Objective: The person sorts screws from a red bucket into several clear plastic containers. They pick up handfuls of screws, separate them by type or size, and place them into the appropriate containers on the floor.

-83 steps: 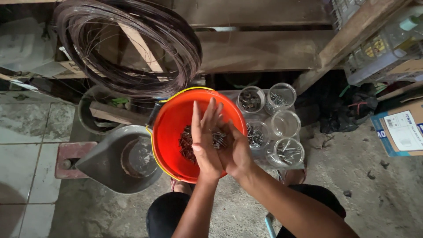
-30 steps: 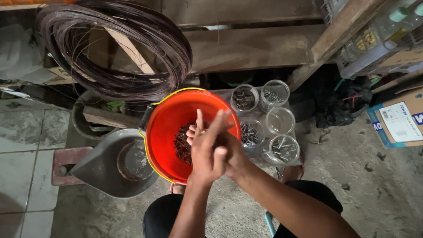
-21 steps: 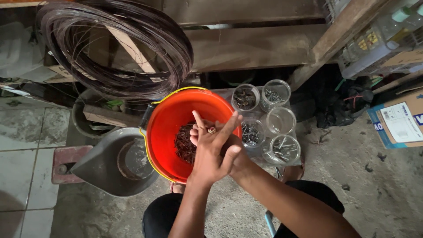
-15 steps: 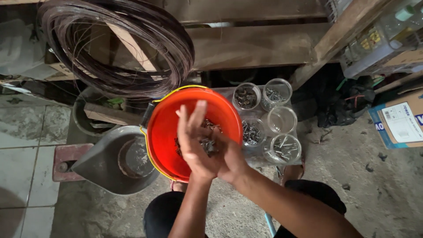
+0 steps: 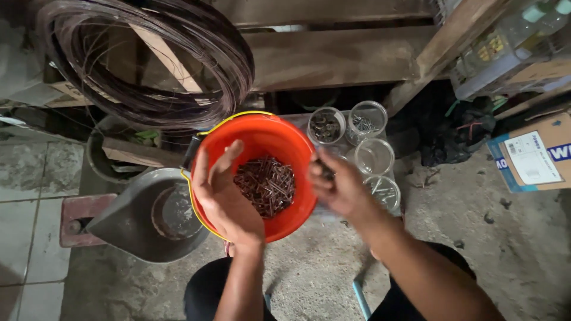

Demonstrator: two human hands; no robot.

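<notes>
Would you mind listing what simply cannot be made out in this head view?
- Right hand: motion-blurred, so what it pinches is unclear.
- Orange bucket: near wall hidden behind the left hand.
- Cardboard box: cut off by the right edge.
- Jars: small contents indistinct.

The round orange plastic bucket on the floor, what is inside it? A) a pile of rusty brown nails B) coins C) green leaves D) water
A: the round orange plastic bucket holds a heap of rusty brown nails at its bottom, seen between the left hand and the right hand held over it.
</notes>
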